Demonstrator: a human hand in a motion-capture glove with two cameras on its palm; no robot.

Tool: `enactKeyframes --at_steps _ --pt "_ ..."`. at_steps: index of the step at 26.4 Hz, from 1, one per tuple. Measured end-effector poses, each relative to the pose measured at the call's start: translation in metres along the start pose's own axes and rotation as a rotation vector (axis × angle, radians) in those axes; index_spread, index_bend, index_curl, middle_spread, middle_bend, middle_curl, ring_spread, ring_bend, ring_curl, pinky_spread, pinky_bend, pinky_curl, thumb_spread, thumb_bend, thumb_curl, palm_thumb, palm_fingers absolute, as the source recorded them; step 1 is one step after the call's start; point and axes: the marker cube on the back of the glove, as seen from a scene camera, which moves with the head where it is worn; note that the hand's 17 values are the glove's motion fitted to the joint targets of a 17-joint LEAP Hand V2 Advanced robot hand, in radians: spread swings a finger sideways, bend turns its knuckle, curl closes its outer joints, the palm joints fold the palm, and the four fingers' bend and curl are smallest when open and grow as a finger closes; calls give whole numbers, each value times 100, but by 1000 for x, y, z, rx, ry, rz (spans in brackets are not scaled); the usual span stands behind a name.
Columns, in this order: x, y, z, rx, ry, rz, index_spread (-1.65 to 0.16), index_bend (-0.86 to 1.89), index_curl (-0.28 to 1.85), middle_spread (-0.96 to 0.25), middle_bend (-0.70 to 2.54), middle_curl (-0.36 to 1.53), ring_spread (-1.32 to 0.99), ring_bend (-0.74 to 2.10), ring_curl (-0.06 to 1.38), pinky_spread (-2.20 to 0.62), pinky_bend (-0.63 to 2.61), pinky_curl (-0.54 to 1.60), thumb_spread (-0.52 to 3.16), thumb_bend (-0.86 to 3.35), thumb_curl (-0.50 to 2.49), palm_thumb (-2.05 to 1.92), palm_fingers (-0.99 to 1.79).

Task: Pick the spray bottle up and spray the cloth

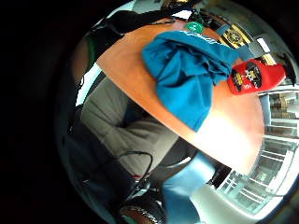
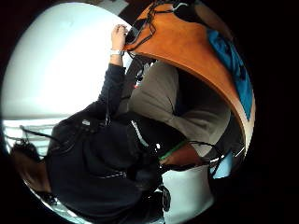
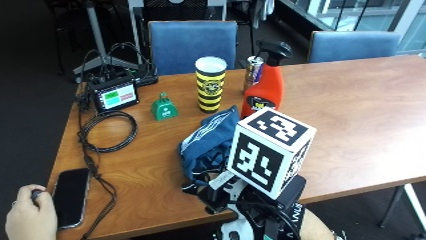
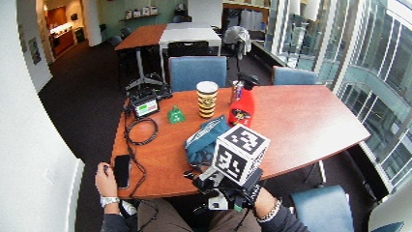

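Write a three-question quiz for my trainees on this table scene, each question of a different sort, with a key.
1. True or false: the gloved right hand grips the red spray bottle.
2. What lies between the hand and the bottle: A cloth, B plate, C book?
3. Fill in: the striped cup stands ___, not tipped.

Key: 1 false, the hand is at the near table edge; 2 A, the blue cloth; 3 upright.
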Motion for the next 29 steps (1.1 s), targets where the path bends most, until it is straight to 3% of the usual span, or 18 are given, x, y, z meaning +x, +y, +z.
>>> enactKeyframes --at_steps 12,17,22,29 --pt "5 -3 4 -4 -18 16 -39 25 22 -7 19 16 -4 31 18 19 28 18 82 10 14 35 51" --pt "-19 -34 4 32 -40 -33 -40 24 25 -7 18 18 -4 31 20 21 26 20 91 7 17 37 52" --pt "16 -10 -7 39 0 36 -41 23 27 -7 18 20 -4 30 21 21 24 22 96 5 19 39 54" --pt "41 -16 -20 100 -21 112 -41 21 30 -7 17 23 -5 31 23 21 22 24 102 4 23 46 60"
